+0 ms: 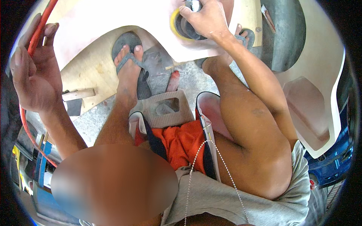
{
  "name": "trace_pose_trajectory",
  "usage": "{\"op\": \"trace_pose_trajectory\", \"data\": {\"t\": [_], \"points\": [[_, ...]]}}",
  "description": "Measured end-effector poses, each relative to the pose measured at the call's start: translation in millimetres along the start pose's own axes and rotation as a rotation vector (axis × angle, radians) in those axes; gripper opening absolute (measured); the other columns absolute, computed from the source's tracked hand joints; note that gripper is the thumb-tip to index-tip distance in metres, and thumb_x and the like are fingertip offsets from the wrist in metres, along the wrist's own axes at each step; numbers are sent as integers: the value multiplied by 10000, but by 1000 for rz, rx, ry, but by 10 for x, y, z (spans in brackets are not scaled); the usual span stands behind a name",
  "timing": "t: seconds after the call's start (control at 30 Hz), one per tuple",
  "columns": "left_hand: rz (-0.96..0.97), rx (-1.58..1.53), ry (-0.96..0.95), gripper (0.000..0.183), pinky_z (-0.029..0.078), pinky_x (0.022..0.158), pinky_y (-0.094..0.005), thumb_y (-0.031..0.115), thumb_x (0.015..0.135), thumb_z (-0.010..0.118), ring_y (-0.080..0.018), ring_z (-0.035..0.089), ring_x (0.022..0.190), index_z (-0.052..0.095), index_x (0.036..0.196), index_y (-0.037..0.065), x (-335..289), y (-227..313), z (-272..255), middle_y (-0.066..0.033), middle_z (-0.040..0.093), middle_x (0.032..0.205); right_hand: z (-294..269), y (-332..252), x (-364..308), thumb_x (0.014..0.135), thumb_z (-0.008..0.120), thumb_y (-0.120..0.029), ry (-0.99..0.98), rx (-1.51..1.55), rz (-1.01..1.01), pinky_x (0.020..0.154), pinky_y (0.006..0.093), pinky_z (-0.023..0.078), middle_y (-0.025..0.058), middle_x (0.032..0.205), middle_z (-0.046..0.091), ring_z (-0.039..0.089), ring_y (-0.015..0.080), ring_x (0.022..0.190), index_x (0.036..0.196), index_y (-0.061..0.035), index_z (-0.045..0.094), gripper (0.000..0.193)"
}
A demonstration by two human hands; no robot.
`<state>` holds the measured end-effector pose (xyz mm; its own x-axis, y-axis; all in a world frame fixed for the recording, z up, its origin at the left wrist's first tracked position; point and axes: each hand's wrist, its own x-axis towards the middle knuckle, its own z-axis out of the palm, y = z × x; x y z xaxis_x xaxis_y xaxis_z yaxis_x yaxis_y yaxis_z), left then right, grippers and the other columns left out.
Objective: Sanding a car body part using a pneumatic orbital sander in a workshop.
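At the upper left, my left hand is raised with its palm showing. Its fingers curl loosely around a thin red hose, which runs from the top edge down past my wrist. My right hand, at the top right of centre, grips a round black sander with a yellow pad rim. The sander sits against a large white curved panel; how flat its pad lies there is hidden. Fingers on the far side of the tool are partly out of sight.
Between my legs is a beige plastic seat with a cut-out. A red-tipped stick-like object lies beyond it. A wooden block lies left of my sandalled foot. Right: a dark grey curved surface, a pale recessed panel, and a blue car.
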<state>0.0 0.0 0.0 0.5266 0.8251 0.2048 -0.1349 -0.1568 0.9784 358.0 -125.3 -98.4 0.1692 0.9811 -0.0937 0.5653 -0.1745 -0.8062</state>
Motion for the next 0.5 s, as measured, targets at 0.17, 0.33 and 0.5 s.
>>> {"op": "trace_pose_trajectory", "data": {"t": [0.17, 0.33, 0.5], "points": [[-42, 69, 76, 481, 382, 1199, -520, 300, 1046, 394, -311, 660, 1249, 667, 1324, 18, -31, 73, 9, -233, 632, 1392, 34, -75, 20, 813, 682, -160, -6, 7, 15, 833, 422, 566, 255, 937, 722, 725, 382, 880, 1062, -4, 714, 296], [-18, 94, 19, 486, 389, 1195, -519, 296, 1050, 389, -306, 654, 1261, 658, 1338, 11, -27, 53, -76, -233, 627, 1399, 40, -98, 14, 812, 684, -159, -20, -6, 48, 830, 418, 564, 256, 937, 720, 724, 381, 877, 1060, -3, 713, 293], [-17, 89, 47, 495, 388, 1198, -516, 306, 1051, 390, -307, 654, 1260, 656, 1344, 8, -54, 35, -80, -231, 634, 1390, -26, -57, 4, 816, 688, -161, -17, -43, -14, 831, 413, 565, 255, 947, 722, 727, 379, 881, 1051, -2, 716, 285]]}}
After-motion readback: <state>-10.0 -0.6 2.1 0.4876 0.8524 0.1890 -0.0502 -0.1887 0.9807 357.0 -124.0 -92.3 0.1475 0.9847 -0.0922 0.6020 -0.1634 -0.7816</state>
